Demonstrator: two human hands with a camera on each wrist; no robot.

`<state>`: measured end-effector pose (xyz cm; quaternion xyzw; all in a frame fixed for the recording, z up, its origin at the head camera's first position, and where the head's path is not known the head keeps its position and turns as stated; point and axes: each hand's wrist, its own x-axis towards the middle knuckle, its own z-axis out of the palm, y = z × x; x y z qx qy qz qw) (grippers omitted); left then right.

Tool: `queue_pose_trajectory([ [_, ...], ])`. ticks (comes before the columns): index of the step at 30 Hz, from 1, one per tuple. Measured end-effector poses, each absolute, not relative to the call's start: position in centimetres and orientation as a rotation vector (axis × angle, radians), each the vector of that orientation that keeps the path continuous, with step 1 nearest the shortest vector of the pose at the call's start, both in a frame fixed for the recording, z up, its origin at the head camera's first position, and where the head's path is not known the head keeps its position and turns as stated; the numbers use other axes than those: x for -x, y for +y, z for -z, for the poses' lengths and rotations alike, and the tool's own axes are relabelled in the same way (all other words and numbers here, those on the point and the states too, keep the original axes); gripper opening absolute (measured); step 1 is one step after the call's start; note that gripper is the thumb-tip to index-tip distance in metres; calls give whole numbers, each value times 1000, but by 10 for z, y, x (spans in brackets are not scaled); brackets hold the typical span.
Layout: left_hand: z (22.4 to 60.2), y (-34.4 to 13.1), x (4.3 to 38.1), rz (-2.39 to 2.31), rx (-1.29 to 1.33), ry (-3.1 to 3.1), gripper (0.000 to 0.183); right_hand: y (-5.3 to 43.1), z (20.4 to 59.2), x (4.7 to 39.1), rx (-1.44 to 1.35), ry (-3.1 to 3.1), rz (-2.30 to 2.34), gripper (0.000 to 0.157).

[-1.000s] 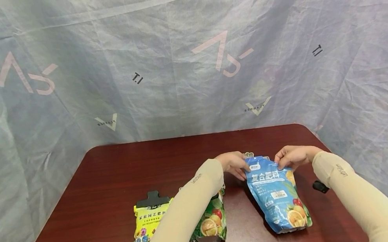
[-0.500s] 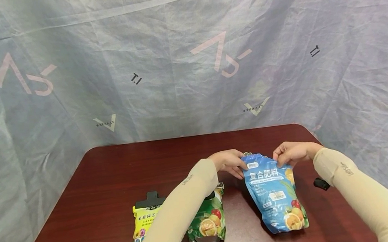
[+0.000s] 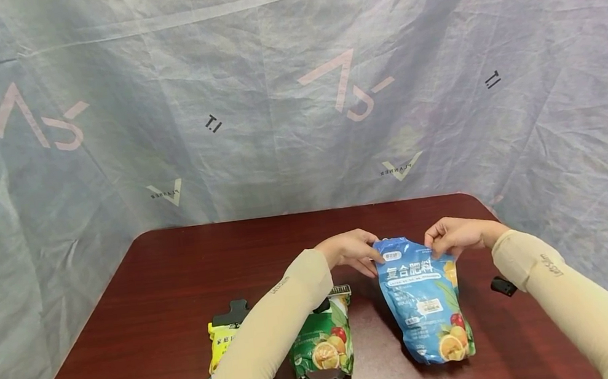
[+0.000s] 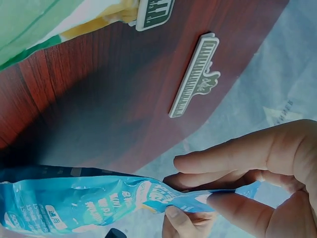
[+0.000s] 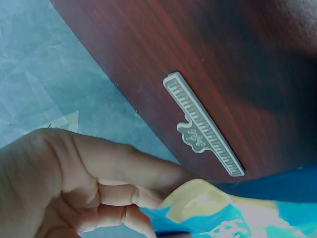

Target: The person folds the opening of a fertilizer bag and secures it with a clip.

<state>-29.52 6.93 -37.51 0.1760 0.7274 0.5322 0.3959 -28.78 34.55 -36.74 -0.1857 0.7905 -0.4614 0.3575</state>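
A blue fertilizer bag (image 3: 425, 309) with oranges printed on it is held by its top edge, its mouth pressed flat. My left hand (image 3: 351, 252) pinches the top left corner between thumb and fingers. At the top right corner, my right hand (image 3: 458, 237) pinches the film in the same way. Behind the bag, a bag clip (image 4: 195, 74) with a piano-key pattern lies on the table. The right wrist view shows this keyboard clip (image 5: 203, 126) beyond the right fingers, apart from the bag; in the head view the bag mostly covers it.
Left of the blue bag is a green fertilizer bag (image 3: 321, 348) with a keyboard-pattern clip at its top. Farther left, a yellow bag (image 3: 220, 343) carries a black clip (image 3: 230, 313), partly behind the left sleeve. A small black object (image 3: 503, 286) lies near the right sleeve.
Both hands have shifted a little left and upward, and the blue bag has moved with them. The clip top that showed behind the bag is now nearly hidden in the head view.
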Motion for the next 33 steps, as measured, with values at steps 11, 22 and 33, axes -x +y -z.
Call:
queue_pose_trajectory([
  [11, 367, 61, 291, -1354, -482, 1834, 16, 339, 355, 279, 523, 2066, 1199, 10],
  [22, 359, 53, 283, -1342, -549, 1871, 17, 333, 349, 270, 647, 2107, 1179, 15],
  [33, 351, 46, 279, -1348, -595, 1864, 14, 327, 341, 264, 728, 2085, 1194, 12],
])
